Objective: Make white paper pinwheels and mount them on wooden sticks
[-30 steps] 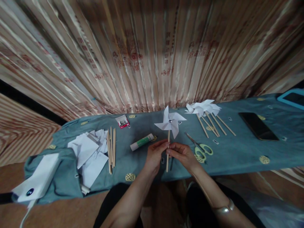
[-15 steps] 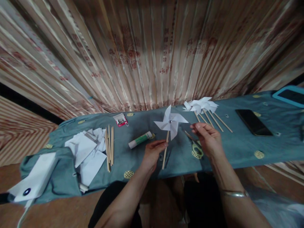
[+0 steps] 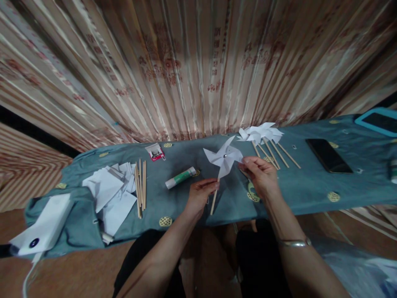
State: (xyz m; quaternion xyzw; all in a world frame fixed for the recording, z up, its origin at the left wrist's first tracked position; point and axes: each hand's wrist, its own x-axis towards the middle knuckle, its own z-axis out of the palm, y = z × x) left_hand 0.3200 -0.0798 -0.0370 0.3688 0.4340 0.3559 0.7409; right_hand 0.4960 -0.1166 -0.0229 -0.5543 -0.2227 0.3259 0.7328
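Note:
A white paper pinwheel with a silver pin at its centre is fixed to a thin wooden stick. My left hand pinches that stick below the blades and holds the pinwheel upright over the cloth. At the right blade, the thumb and fingers of my right hand are closed on the paper's edge. Partly hidden behind my right hand lie scissors with green handles. A green and white glue stick rests to the left of my left hand.
Several pinwheels lie together at the back right, near a black phone and a blue-framed tablet. Leftward are wooden sticks, a small box of pins, paper sheets and a white corded device.
My right hand has moved left onto a blade of the pinwheel. The blades have turned. My left hand still holds the stick, and the whole view has shifted slightly.

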